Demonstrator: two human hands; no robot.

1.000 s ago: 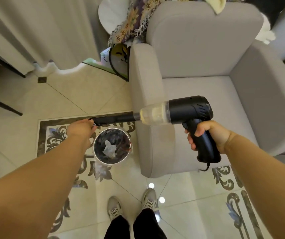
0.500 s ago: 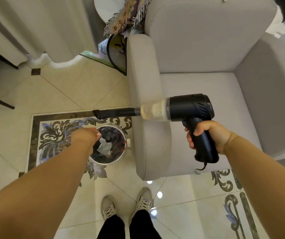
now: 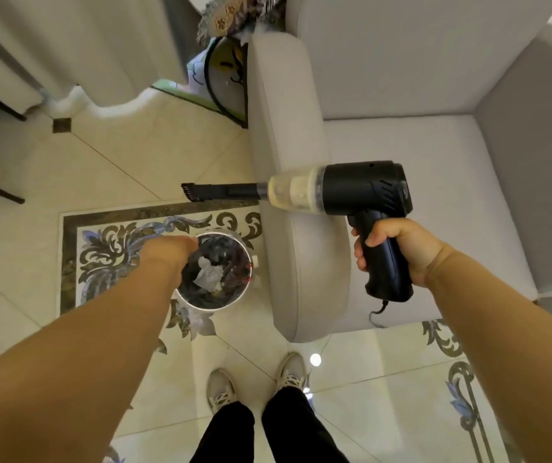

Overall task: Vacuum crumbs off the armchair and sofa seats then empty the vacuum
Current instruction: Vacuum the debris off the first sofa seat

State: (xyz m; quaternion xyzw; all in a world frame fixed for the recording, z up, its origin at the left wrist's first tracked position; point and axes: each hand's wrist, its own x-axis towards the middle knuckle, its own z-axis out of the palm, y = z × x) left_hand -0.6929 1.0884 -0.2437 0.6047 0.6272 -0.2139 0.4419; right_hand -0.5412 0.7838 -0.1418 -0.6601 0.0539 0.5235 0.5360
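Note:
My right hand grips the pistol handle of a black handheld vacuum, held level above the left arm of the grey armchair. Its clear dust cup and thin black nozzle point left over the floor. Below the nozzle stands a small round bin with a dark liner and crumpled white paper inside. My left hand is over the bin's left rim, seen from the back. Its fingers point down into the bin and are hidden.
The bin stands on patterned floor tiles right beside the armchair's left arm. My two feet are just in front of the chair. A curtain hangs at the upper left, and a patterned throw and a round object lie behind the armrest.
My left hand left the nozzle tip and dropped down to the bin's rim. The vacuum stayed level in my right hand. The view tilted down a little.

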